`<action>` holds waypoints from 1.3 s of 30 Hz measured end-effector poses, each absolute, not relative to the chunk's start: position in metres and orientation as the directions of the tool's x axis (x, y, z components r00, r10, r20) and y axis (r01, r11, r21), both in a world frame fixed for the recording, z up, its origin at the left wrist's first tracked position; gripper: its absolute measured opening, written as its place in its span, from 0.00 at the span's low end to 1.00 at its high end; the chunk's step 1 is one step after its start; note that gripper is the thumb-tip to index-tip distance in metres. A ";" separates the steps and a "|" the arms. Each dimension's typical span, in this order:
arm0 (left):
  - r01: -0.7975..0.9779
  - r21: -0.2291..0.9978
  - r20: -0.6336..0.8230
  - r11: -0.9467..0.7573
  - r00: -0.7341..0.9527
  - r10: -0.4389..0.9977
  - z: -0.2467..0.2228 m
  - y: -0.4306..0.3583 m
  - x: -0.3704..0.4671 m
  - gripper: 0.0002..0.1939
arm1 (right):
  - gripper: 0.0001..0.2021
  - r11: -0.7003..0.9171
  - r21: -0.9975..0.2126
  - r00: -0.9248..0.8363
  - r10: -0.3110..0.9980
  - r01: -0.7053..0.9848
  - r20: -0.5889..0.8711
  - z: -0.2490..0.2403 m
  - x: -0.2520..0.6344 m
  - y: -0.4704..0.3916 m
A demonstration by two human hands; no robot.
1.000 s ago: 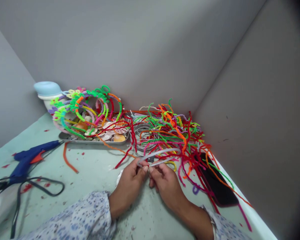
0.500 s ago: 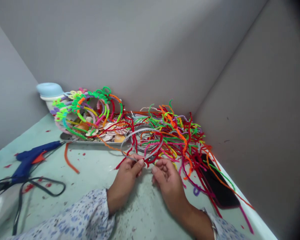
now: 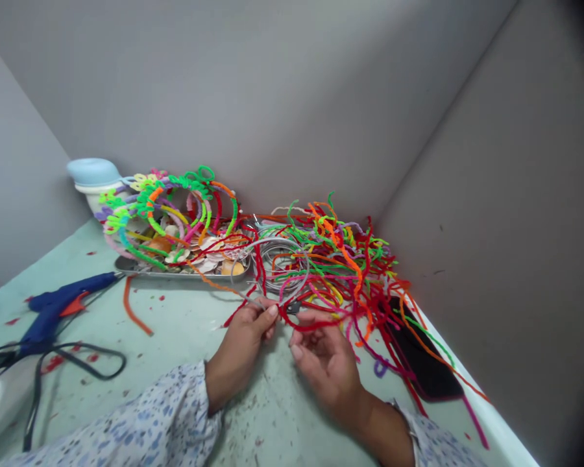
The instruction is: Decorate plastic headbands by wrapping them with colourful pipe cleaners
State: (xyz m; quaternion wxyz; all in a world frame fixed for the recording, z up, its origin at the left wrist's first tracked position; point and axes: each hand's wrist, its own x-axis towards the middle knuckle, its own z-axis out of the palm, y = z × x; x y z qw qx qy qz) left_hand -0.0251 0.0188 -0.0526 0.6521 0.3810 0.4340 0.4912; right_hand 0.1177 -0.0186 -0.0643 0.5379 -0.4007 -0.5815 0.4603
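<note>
My left hand (image 3: 246,334) is closed, thumb against fingers, on one end of a thin grey headband (image 3: 233,263) whose arc rises above it. A red pipe cleaner (image 3: 316,327) starts at that pinch and curves right in a loose bend. It lies across the fingers of my right hand (image 3: 328,360), whose thumb stands apart from the half-curled fingers. Behind the headband is a coil of grey wire or hoops (image 3: 285,285), partly covered by a heap of coloured pipe cleaners (image 3: 335,253).
At the left lie a blue glue gun (image 3: 53,311) and a dark cord (image 3: 119,370). A metal tray (image 3: 199,276) holds shells, with finished colourful headbands (image 3: 150,207) over it. A blue-lidded bottle (image 3: 95,172) stands behind. A black phone (image 3: 433,370) lies at the right edge.
The red pipe cleaner now bends out to the right over my right hand, whose thumb and fingers have parted. The headband has turned and shifted slightly left in my left hand.
</note>
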 end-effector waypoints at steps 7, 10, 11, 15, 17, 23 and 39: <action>-0.311 0.916 -0.175 0.254 0.259 0.950 -0.050 0.016 -0.025 0.11 | 0.09 -0.018 -1.000 -0.021 1.000 0.008 -0.019 -0.072 0.115 0.000; -0.298 0.916 -0.189 0.268 0.269 0.944 -0.052 0.015 -0.025 0.11 | 0.07 0.023 -1.000 0.004 1.000 0.021 0.024 -0.073 0.115 0.001; -0.295 0.917 -0.192 0.270 0.266 0.945 -0.053 0.014 -0.026 0.11 | 0.07 0.034 -0.999 0.020 0.999 0.016 0.035 -0.072 0.114 0.000; -0.279 0.923 -0.185 0.264 0.279 0.942 -0.055 0.014 -0.026 0.09 | 0.08 0.039 -0.998 0.086 0.996 -0.048 0.034 -0.073 0.113 -0.003; -0.267 0.929 -0.176 0.256 0.290 0.941 -0.055 0.014 -0.026 0.08 | 0.09 0.031 -0.995 0.101 0.995 -0.090 0.022 -0.074 0.113 -0.004; -0.232 0.938 -0.174 0.260 0.333 0.927 -0.054 0.013 -0.024 0.08 | 0.11 0.018 -0.989 0.108 0.994 -0.144 0.003 -0.072 0.117 -0.005; -0.206 0.935 -0.189 0.289 0.399 0.897 -0.054 0.015 -0.022 0.12 | 0.10 -0.037 -0.965 0.014 0.999 -0.261 -0.042 -0.077 0.117 -0.006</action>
